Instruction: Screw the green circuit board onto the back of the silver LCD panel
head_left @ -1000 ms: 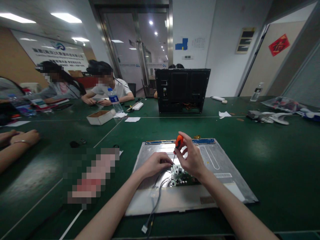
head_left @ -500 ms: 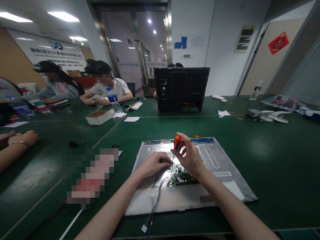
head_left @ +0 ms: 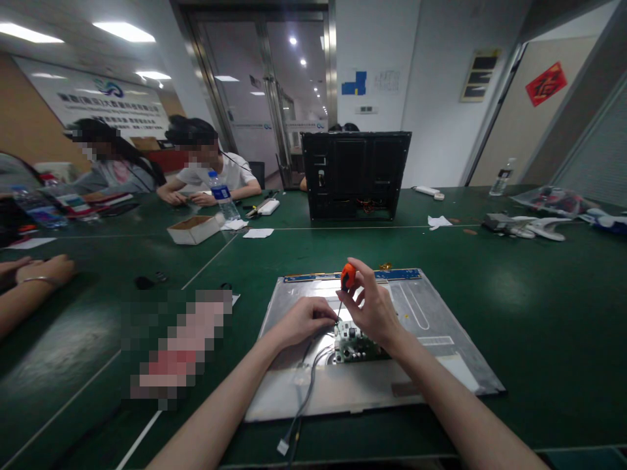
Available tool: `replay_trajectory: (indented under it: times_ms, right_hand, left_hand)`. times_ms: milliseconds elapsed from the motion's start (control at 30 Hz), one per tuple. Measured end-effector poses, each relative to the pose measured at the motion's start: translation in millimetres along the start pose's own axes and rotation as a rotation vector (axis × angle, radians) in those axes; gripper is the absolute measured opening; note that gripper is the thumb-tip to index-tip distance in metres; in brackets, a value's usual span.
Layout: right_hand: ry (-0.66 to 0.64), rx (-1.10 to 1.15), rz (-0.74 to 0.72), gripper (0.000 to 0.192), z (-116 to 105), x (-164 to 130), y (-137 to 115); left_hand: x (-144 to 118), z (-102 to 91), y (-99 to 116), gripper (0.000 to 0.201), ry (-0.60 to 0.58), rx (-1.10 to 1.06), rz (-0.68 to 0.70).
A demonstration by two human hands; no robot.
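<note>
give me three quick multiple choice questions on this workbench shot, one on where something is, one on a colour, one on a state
1. Where does the small circuit board sit?
A. on the grey metal panel
B. in the cardboard box
C. on the black chassis

2. What colour is the screwdriver handle?
A. blue
B. orange
C. yellow

3. How is the screwdriver held?
A. lying flat on the table
B. about upright in the right hand, tip down
C. in the left hand, tip up

Answers:
1 A, the board lies on the panel's back.
2 B, the handle shows orange above the fingers.
3 B, the right hand grips the handle and the shaft points down at the board.
</note>
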State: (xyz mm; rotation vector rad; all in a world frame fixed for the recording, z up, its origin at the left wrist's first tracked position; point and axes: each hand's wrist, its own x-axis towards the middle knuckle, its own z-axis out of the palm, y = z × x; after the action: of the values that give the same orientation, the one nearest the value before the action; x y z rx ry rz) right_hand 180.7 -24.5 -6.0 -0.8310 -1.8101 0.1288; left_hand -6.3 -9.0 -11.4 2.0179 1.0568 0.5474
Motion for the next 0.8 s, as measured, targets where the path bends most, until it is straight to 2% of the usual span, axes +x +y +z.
replay_trajectory:
  times_ms: [133, 567, 667, 800]
  right_hand:
    - [0.018, 0.007, -0.024, 0.060, 0, 0, 0]
    - [0.047, 0.062, 0.047, 0.056, -1, -2, -1]
    - [0.053, 0.064, 0.055, 0.058, -2, -3, -1]
    - [0.060, 0.083, 0.081, 0.056, -5, -1, -6]
  left_hand:
    - [0, -0.2, 1, 0.012, -0.008, -0.005, 0.006]
    - [-2, -0.1, -1, 0.009, -0.004, 0.026, -0.008]
    - [-4, -2.9, 6, 0.008, 0.038, 0.083, -0.029]
    - [-16, -6.5, 26, 0.008, 0.127, 0.235, 0.028]
